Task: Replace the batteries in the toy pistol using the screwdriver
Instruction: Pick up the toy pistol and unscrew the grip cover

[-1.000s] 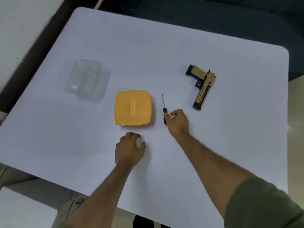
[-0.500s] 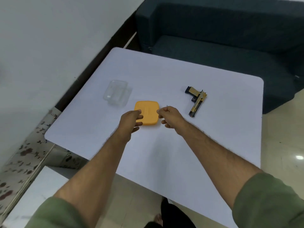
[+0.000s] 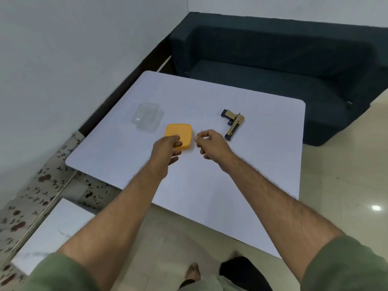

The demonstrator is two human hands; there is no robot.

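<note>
A gold and black toy pistol (image 3: 233, 123) lies flat on the white table (image 3: 210, 175), right of centre. My right hand (image 3: 211, 143) is just left of it, fingers curled round the screwdriver (image 3: 201, 131); only its thin metal tip shows above the fingers. An orange square box (image 3: 181, 133) lies in the middle of the table. My left hand (image 3: 167, 150) is at the box's near-left corner, with the thumb on top and the fingers curled at its edge.
A clear plastic container (image 3: 147, 116) sits on the table, left of the orange box. A dark sofa (image 3: 273, 66) stands behind the table. A wall runs along the left. My legs and a foot (image 3: 193, 274) show below the near table edge.
The view has pulled back and up from the table. My right hand has lifted the screwdriver off the table. My left hand has moved from the table surface to the orange box's corner.
</note>
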